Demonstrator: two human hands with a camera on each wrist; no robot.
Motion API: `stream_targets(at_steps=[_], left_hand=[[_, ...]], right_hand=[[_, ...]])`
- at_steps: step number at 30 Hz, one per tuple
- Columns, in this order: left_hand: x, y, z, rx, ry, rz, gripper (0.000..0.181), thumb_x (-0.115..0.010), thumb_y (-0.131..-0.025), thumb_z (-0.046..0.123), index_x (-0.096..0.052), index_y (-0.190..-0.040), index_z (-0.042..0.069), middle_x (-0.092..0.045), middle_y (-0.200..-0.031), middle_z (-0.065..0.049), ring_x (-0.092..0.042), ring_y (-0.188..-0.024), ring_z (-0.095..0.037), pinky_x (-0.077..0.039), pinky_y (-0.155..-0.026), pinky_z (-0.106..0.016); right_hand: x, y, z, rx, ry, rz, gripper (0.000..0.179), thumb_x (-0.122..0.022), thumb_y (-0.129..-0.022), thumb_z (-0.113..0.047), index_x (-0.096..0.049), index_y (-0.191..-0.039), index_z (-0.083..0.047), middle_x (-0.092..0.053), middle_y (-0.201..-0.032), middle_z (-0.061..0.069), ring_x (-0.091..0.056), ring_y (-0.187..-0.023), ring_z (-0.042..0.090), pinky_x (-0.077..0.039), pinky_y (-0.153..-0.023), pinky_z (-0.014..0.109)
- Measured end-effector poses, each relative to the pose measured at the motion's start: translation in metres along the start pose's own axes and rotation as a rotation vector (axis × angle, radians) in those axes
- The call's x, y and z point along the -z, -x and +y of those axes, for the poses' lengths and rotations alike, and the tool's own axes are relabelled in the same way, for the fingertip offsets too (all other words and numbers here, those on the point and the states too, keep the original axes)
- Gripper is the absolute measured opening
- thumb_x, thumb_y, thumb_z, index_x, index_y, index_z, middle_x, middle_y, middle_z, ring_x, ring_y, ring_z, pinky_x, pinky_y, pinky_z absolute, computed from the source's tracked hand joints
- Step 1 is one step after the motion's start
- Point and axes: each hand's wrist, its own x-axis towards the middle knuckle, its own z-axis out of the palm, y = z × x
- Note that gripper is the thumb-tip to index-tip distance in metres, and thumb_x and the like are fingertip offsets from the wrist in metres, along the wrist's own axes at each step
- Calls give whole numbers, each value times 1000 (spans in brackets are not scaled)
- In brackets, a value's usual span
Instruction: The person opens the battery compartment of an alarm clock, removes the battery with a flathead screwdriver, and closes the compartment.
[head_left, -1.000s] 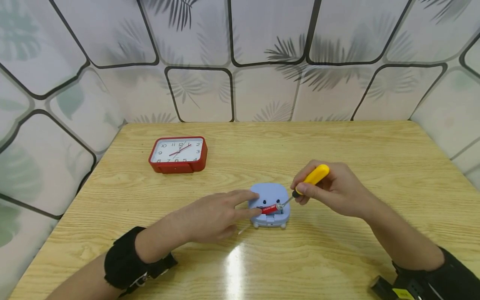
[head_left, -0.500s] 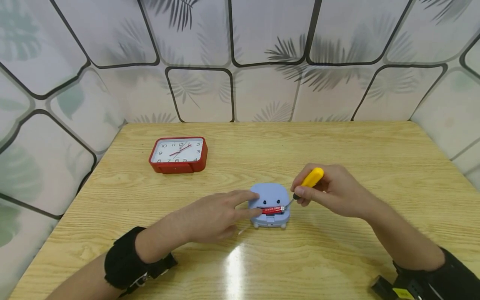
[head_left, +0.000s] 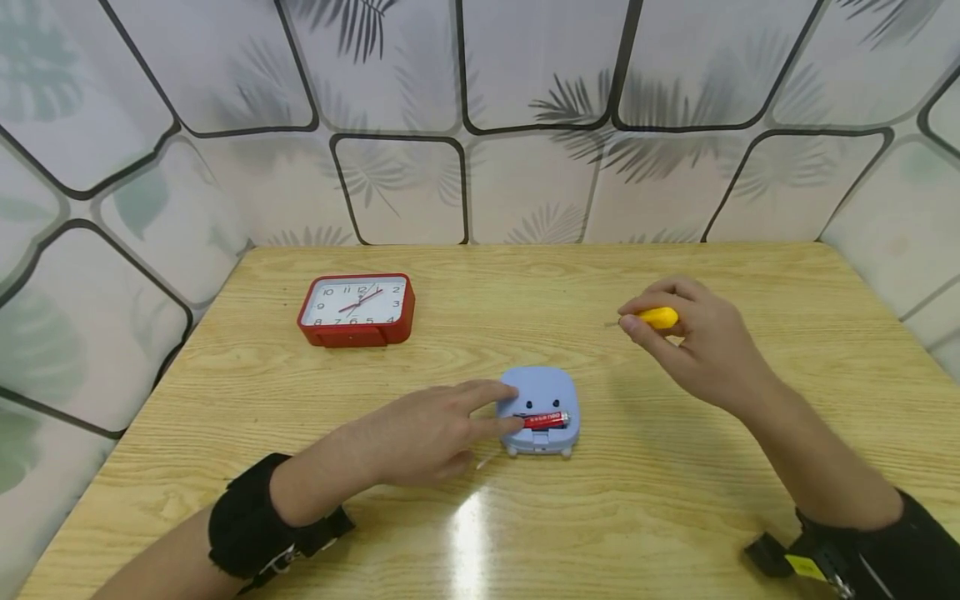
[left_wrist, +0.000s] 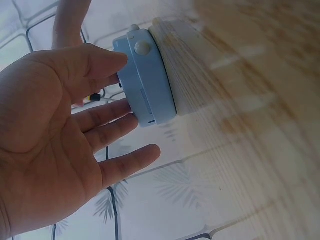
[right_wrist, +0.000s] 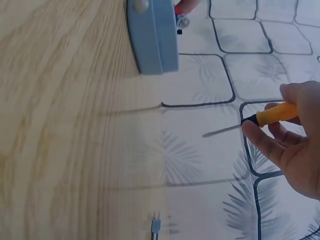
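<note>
A light-blue rounded device [head_left: 539, 384] with two black dots and small feet lies on the table. A red battery [head_left: 546, 420] lies across its slot; the right wrist view shows the battery's metal end [right_wrist: 183, 22] standing above the surface. My left hand [head_left: 442, 429] rests on the device's left side, one fingertip near the upper edge and another on the battery's left end. Its fingers are nearly straight in the left wrist view. My right hand [head_left: 693, 342] grips a screwdriver [head_left: 660, 317] by its yellow handle, in the air beyond and right of the device.
A red alarm clock [head_left: 356, 308] stands at the back left of the wooden table [head_left: 480, 317]. A thin pale strip [head_left: 488, 457] lies by the left fingers. Patterned cloth [head_left: 525, 183] hangs behind the table. Both wrists wear black bands [head_left: 255, 521].
The right hand has lifted the screwdriver off the battery and moved up and to the right. The battery's right end has swung from an angled position to lie nearly level. The left hand stays put.
</note>
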Motion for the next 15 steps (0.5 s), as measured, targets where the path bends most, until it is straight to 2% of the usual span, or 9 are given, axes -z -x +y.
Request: stream_targets(at_steps=[2,5,9,15], left_hand=[[0,0,0,1,4,0,59,-70,-89,16,-53,-145,21,-41,-155,-8,-45,-140,-23,-45,-111,-35],[0,0,0,3,6,-3,59,-70,-89,17,-53,-146,21,-40,-155,-8,-45,-140,-23,-45,-111,-34],[0,0,0,2,9,-2,59,-70,-90,17,-53,-146,21,-40,-155,-8,-45,-140,-23,-45,-111,-34],[0,1,0,0,2,3,59,-70,-89,17,-53,-146,21,-40,-155,-8,-45,-140,-23,-46,-110,-34]], right_hand=[[-1,0,3,-21,62,-14,15,-76,-87,-11,-78,-101,-13,-62,-96,3,-54,-79,12,-50,-67,19],[-3,0,9,-44,90,-71,18,-78,-85,-13,-79,-104,-13,-58,-92,3,-52,-75,16,-48,-63,25],[-7,1,17,-29,119,-146,21,-82,-82,-13,-80,-103,-12,-59,-89,2,-48,-71,15,-41,-58,26],[-7,1,25,-45,142,-222,22,-82,-81,-13,-80,-103,-10,-61,-90,4,-52,-71,14,-45,-58,27]])
